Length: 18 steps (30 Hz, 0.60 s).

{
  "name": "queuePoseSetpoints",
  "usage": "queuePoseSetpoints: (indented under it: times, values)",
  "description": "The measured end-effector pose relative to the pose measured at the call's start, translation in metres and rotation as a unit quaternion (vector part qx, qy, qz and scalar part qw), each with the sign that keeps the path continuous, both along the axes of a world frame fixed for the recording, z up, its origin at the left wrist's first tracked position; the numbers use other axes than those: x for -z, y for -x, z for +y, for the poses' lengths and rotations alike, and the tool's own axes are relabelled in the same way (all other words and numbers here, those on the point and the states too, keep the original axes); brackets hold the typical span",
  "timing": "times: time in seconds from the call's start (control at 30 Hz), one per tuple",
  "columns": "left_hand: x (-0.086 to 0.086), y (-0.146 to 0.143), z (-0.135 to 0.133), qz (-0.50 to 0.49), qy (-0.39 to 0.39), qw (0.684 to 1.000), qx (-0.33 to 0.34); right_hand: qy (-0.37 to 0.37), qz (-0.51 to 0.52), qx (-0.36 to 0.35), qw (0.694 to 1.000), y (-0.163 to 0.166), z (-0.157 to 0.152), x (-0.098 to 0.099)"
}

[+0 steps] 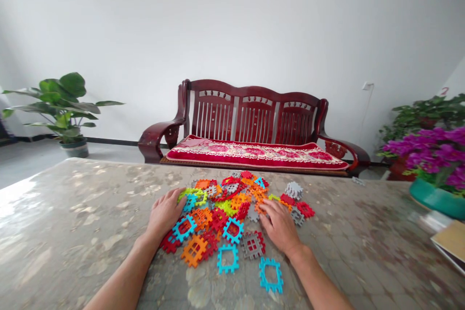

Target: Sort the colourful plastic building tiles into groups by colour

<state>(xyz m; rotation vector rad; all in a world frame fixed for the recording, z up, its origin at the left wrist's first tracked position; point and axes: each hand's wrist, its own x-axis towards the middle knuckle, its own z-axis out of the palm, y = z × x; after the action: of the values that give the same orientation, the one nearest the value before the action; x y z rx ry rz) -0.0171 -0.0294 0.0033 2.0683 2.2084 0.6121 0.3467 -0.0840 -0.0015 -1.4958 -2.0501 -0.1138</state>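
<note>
A heap of plastic interlocking building tiles in red, orange, blue, grey and lime green lies on the table, many with window-like cutouts. At the heap's left edge rests my left hand (pixel 167 210), fingers stretched out against a lime green tile (pixel 199 196) and a blue tile (pixel 189 203). My right hand (pixel 279 223) lies at the right side, its fingers apart and touching an orange tile (pixel 259 196); a grey tile (pixel 253 212) is beside its thumb. Nearer to me are a grey window tile (pixel 253 247), an orange window tile (pixel 195 250) and two blue frames, one (pixel 228 258) left of the other (pixel 271 275).
The table (pixel 90 242) has a glossy patterned cover. Stacked grey pieces (pixel 294 190) stand right of the heap. A teal flowerpot (pixel 436 196) with purple flowers and a tan box (pixel 450 240) are at the right. Behind the table is a wooden bench (pixel 254 111).
</note>
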Motion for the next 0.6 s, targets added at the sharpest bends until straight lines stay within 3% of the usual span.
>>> queuePoseSetpoints:
  times: [0.6]
  values:
    - [0.0009, 0.0003, 0.0016, 0.004, 0.01, 1.0, -0.002, -0.003, 0.017, 0.004, 1.0, -0.0024, 0.0028, 0.0015]
